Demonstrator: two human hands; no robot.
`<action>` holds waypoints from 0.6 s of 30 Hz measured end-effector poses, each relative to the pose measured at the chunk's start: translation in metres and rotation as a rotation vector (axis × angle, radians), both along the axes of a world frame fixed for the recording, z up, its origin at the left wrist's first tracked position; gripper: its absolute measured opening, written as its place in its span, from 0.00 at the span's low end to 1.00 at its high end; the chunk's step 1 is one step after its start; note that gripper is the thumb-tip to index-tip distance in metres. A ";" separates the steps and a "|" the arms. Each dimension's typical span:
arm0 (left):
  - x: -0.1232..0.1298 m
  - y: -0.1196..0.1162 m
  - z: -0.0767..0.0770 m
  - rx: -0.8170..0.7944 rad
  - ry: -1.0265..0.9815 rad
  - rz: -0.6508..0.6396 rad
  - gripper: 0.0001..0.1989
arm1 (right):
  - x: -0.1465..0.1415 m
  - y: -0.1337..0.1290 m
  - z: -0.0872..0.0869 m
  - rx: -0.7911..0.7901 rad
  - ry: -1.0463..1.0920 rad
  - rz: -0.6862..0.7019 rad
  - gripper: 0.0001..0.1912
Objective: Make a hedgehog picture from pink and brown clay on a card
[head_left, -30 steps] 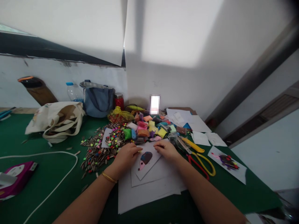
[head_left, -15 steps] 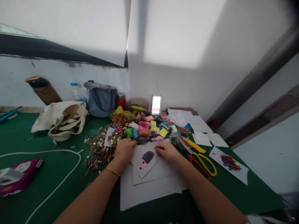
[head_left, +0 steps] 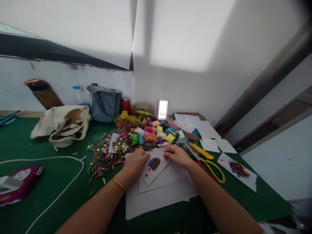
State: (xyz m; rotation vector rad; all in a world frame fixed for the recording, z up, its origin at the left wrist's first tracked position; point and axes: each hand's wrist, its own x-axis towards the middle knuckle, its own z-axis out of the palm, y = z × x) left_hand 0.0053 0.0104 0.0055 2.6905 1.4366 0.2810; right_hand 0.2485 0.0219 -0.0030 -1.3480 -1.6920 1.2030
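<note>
A white card (head_left: 154, 170) with a dark-and-pink clay hedgehog shape (head_left: 153, 166) lies on stacked white paper sheets (head_left: 158, 198). My left hand (head_left: 136, 162) sits on the card's left edge, its fingers curled, with a gold bangle (head_left: 119, 184) on the wrist. My right hand (head_left: 177, 156) lies across the card's upper right corner. Just left of my left hand spreads a heap of striped sunflower seeds (head_left: 104, 159) mixed with coloured clay balls. Packets of coloured clay (head_left: 151, 133) are piled beyond the card.
Yellow-handled scissors (head_left: 213, 170) and a yellow utility knife (head_left: 202, 151) lie to the right on the green table mat (head_left: 48, 172). Further right are loose papers and a finished seed picture (head_left: 236, 168). A cloth bag (head_left: 63, 125), white cable (head_left: 56, 161) and magenta package (head_left: 19, 183) lie left.
My left hand has moved right, onto the card's left edge. My right hand has shifted slightly right along the card. The card and the paper stack look almost unmoved.
</note>
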 end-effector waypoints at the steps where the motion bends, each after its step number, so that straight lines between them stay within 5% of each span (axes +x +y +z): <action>1: 0.000 0.000 0.000 -0.009 0.009 0.002 0.11 | 0.002 -0.001 0.004 0.051 -0.063 0.018 0.04; 8: -0.001 0.002 -0.001 -0.049 0.014 0.013 0.12 | 0.006 -0.026 0.015 0.346 -0.668 0.149 0.07; 18: 0.001 0.002 -0.004 -0.078 0.031 0.039 0.14 | 0.007 -0.100 -0.007 0.718 -0.811 0.181 0.13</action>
